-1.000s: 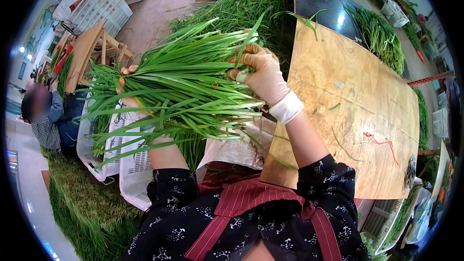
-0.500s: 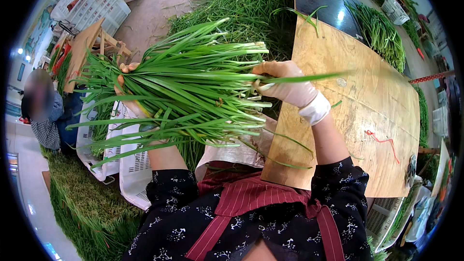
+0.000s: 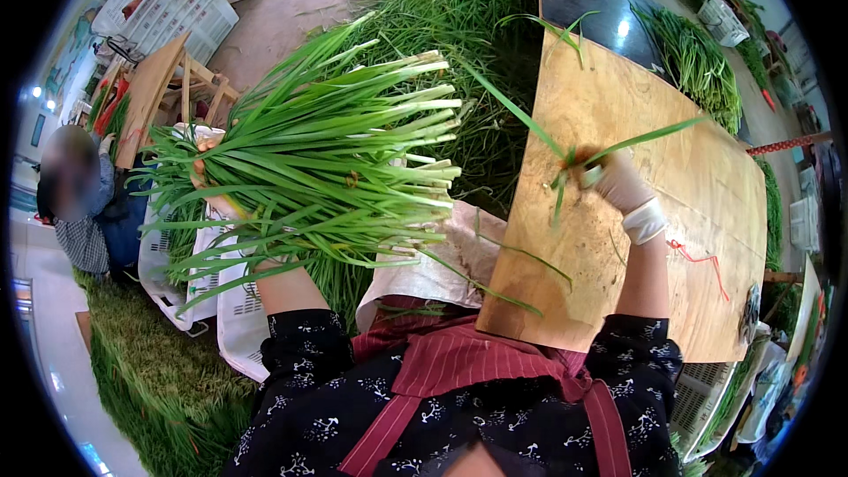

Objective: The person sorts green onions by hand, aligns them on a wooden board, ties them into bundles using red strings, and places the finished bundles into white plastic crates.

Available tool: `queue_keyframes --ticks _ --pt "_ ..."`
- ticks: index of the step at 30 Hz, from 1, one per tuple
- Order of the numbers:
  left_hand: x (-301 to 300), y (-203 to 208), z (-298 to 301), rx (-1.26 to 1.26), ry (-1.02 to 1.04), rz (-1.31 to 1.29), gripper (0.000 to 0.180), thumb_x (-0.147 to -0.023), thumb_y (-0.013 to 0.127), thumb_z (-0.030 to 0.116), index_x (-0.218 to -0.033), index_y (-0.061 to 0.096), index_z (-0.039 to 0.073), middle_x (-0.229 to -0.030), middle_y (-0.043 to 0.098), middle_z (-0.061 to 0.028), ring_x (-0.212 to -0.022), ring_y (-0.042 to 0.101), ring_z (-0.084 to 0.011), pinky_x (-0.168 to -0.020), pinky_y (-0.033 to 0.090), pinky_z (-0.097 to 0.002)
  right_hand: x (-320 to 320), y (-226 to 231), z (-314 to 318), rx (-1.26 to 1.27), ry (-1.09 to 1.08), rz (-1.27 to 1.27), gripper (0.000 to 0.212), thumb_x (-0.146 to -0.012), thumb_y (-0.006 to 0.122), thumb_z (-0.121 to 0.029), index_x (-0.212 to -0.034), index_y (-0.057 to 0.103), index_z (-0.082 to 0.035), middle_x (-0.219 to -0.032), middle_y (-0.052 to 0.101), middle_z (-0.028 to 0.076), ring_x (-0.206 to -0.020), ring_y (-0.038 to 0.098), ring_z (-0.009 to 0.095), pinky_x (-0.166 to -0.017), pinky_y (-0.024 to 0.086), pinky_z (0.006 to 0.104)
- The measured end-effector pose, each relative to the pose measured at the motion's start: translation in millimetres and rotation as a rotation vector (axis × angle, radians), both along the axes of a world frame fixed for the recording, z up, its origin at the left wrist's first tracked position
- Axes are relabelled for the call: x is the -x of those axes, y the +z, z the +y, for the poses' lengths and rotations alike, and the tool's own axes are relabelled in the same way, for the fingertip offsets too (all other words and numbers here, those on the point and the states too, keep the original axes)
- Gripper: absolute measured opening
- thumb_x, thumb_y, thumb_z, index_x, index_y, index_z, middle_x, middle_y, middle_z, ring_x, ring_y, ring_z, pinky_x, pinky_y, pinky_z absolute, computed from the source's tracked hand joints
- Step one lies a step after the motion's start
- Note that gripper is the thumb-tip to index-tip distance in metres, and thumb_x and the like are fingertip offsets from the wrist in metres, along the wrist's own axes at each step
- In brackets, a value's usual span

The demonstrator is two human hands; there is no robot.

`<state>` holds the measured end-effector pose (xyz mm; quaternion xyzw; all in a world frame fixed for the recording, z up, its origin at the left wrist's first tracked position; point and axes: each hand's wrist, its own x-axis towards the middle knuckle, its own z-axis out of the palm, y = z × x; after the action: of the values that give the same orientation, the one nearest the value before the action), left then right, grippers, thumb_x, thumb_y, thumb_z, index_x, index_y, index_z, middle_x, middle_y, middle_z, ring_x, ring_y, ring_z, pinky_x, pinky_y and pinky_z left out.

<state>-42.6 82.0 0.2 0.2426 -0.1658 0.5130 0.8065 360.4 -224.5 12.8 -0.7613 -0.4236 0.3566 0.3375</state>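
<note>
A thick, fanned-out bunch of garlic chives is held in front of me at the left, pale cut ends pointing right. My left hand is wrapped round its leafy end; leaves partly cover the fingers. Over the wooden board, my gloved right hand pinches a few loose chive leaves, apart from the bunch. Its fingertips are a little blurred. One stray stalk lies across the board's near left edge.
The wooden board has a red string on it. Beyond the bunch is a large heap of chives; more chives lie on the black surface. White crates stand at left, near a seated person.
My right hand has moved right and slightly down, away from the bunch's cut ends, carrying a few leaves over the board. The bunch in my left hand has shifted slightly left.
</note>
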Motion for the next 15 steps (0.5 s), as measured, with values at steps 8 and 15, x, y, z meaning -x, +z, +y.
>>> queue_keyframes --ticks 8,15 --pt "19.1 -6.3 11.5 0.044 0.01 0.177 0.015 -0.083 0.055 0.023 -0.093 0.053 0.011 -0.093 0.054 0.0009 -0.093 0.053 -0.0174 -0.095 0.038 -0.0427 99.1 -5.7 -44.5 0.28 0.756 -0.718 0.083 -0.059 0.076 -0.04 -0.127 0.038 -0.011 -0.123 0.042 0.019 -0.106 0.048 0.03 -0.09 0.039 0.0443" --pt "4.1 -17.3 20.8 0.084 0.04 0.171 0.014 -0.08 0.058 0.02 -0.089 0.058 0.009 -0.093 0.057 -0.0041 -0.09 0.055 -0.0199 -0.084 0.045 -0.0423 46.0 -68.4 16.9 0.29 0.154 -1.343 0.07 -0.073 0.064 -0.033 -0.134 0.031 -0.018 -0.134 0.031 0.017 -0.123 0.032 0.033 -0.102 0.023 0.0492"
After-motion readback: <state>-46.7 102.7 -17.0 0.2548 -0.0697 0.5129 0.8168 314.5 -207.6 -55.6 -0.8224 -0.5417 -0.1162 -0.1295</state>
